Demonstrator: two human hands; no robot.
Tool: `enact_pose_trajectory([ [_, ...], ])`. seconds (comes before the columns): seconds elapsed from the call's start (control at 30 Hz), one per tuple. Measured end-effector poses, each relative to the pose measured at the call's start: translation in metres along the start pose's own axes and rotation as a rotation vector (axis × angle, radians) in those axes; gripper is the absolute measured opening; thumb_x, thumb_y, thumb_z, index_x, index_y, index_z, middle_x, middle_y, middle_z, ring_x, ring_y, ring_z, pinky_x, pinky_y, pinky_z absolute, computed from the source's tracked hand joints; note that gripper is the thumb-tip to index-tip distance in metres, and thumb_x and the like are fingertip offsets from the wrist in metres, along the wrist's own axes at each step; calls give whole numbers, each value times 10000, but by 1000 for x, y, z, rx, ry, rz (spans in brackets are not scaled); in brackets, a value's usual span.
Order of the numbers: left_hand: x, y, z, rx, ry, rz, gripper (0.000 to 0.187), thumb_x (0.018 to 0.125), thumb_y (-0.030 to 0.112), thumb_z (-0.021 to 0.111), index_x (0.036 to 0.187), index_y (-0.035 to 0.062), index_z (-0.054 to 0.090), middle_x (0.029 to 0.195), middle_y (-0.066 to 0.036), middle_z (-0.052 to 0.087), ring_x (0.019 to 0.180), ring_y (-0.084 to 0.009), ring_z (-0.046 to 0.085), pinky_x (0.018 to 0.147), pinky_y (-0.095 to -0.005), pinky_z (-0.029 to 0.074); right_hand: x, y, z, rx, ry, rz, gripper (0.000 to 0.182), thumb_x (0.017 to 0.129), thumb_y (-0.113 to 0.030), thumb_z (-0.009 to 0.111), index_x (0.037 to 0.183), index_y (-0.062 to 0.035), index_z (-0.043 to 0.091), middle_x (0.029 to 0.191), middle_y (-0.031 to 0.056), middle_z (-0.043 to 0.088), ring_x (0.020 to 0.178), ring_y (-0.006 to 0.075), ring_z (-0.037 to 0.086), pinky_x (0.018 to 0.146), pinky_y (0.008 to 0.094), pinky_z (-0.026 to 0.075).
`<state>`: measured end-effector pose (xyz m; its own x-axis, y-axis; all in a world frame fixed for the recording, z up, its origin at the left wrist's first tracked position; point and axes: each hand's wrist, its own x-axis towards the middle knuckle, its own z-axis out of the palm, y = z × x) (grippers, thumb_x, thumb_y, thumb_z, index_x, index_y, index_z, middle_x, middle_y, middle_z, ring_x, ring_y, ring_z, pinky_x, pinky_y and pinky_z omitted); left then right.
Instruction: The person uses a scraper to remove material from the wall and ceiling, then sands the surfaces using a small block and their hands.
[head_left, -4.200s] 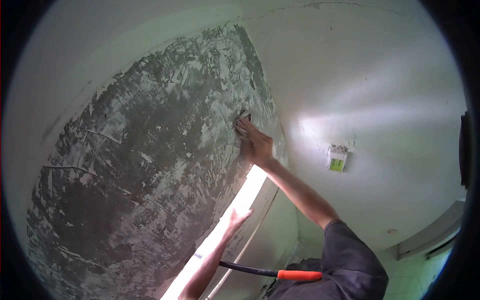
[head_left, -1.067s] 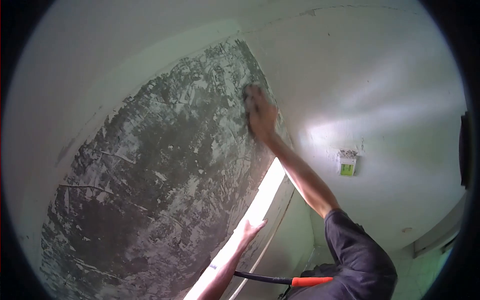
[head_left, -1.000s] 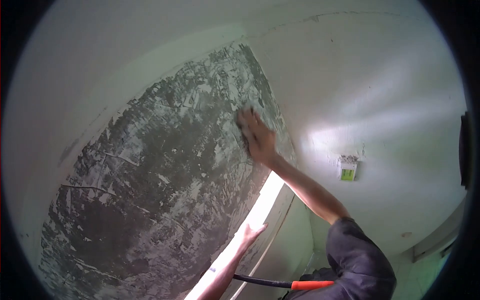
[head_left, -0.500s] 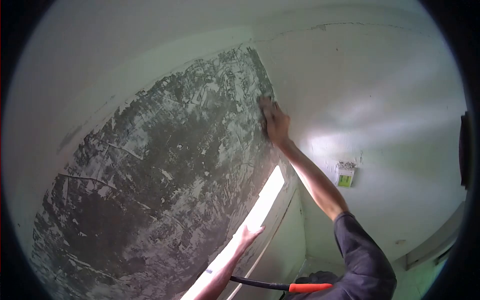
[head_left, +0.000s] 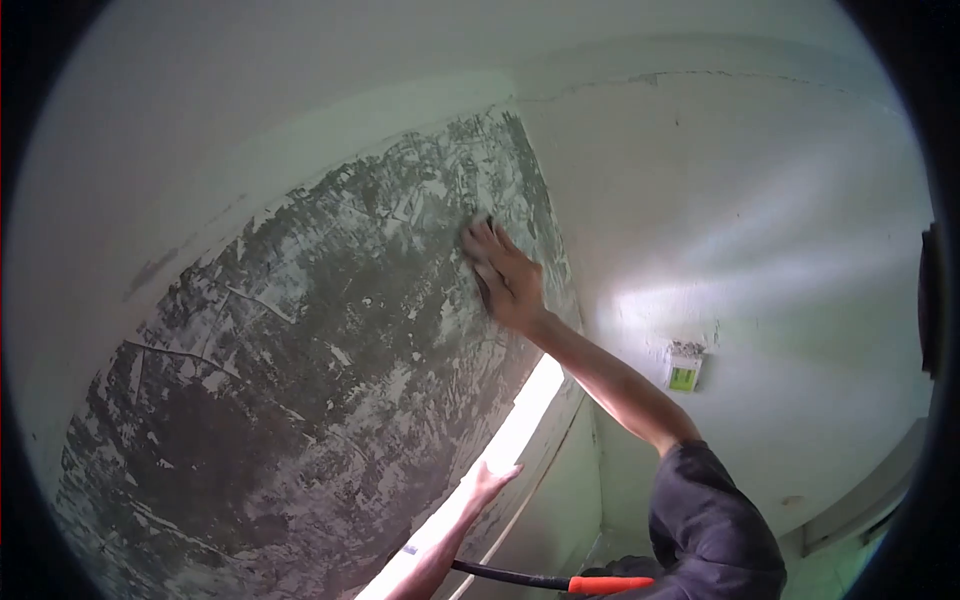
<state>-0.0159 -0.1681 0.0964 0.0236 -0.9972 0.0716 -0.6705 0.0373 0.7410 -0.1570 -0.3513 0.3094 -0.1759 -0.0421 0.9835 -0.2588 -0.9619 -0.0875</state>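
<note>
- on my head feed: grey patch (head_left: pixel 330 300) of rough, white-streaked surface fills the left and middle, ringed by a pale band along its upper-left edge.
- its right edge runs down a corner against the pale wall (head_left: pixel 800 210); i see a thin crack (head_left: pixel 720 74) along the wall's top.
- right hand (head_left: pixel 505 275) lies against the patch near that corner, fingers pointing up and left, a little blurred.
- something dark (head_left: pixel 490 226) shows at the fingers, mostly covered; i can't tell if they grip it or just press.
- left hand (head_left: pixel 488 482) is wrapped on the glowing light bar (head_left: pixel 522 415), thumb sticking out to the right.
- bar slants from the bottom edge up to just below the right forearm; i can't tell if they touch.
- room, as i read it: wide stretch of patch left of the right hand, narrow strip between hand and corner. hands well apart.
- small box (head_left: pixel 684 374) with a yellow-green face sits on the wall, right of the forearm and apart from it.
- low down, dark tube (head_left: pixel 510 575) with an orange end (head_left: pixel 610 585) runs from by the left forearm to the dark sleeve (head_left: pixel 715 520).
</note>
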Motion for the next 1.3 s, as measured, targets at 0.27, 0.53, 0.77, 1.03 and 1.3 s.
enact_pose_trajectory([
  [0.27,7,-17,8,-48,0,-31,628,751,467,716,1176,19,602,1027,-165,678,945,-272,644,850,-395,497,34,40,-14,-171,-75,452,351,962,-220,445,1234,-66,604,1200,103,640,1096,290,619,1097,472,325],
  [0.53,13,-54,21,-49,-92,-173,653,753,402,743,1199,-38,558,1088,-148,651,1015,-228,597,913,-359,459,59,54,-7,-176,-72,440,387,953,-257,463,1265,-57,578,1214,135,625,1098,270,621,959,414,470],
  [0.77,-3,-11,8,23,16,-54,626,763,489,700,1136,-7,615,1003,-169,685,922,-294,657,820,-396,503,-2,77,-33,-230,-199,-190,328,919,-161,500,1220,-119,623,1246,127,603,1094,330,609,1023,405,432],
  [1.03,7,-22,8,-7,-76,-140,657,778,445,712,1218,-18,557,1090,-174,660,1017,-244,626,891,-358,474,11,46,-13,-65,-121,-44,326,940,-148,474,1236,-107,604,1110,97,676,1122,279,604,1100,506,326],
  [1.3,-2,-17,5,0,-2,-85,657,752,515,711,1096,-37,620,961,-172,686,895,-263,652,809,-395,505,23,27,-8,-147,-41,39,314,967,-183,426,1199,-103,622,1104,75,682,1124,265,603,1115,516,282],
])
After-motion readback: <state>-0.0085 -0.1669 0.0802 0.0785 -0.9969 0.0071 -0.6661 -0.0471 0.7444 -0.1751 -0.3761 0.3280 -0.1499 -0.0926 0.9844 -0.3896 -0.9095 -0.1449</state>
